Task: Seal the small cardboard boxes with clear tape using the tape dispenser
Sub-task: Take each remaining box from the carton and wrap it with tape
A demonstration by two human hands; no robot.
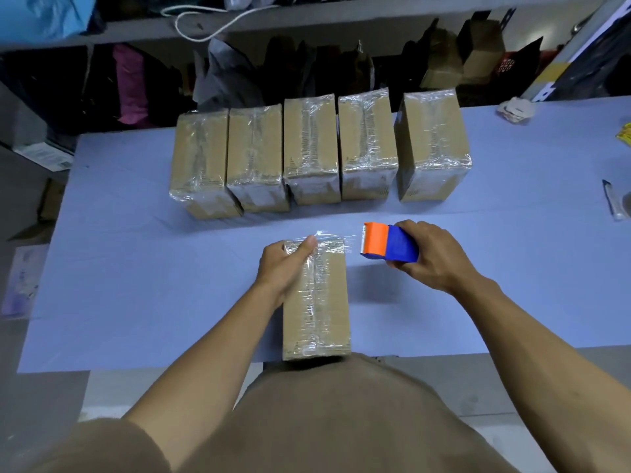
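Observation:
A small cardboard box (327, 302) lies lengthwise near the table's front edge, with clear tape along its top seam and across its far end. My left hand (285, 268) rests on the box's far left corner, thumb pressing the tape at the far edge. My right hand (426, 257) holds the blue and orange tape dispenser (389, 245) just right of the box's far end, its orange head pointing toward the box. A thin strip of clear tape (348, 238) seems to run from the box edge toward the dispenser. Several taped boxes (310, 151) stand in a row behind.
The blue table (136, 268) extends left and right of the box. A crumpled wrapper (515, 110) and a small packet (614, 199) lie at the far right. Shelving with bags and cartons (478, 52) stands behind the table.

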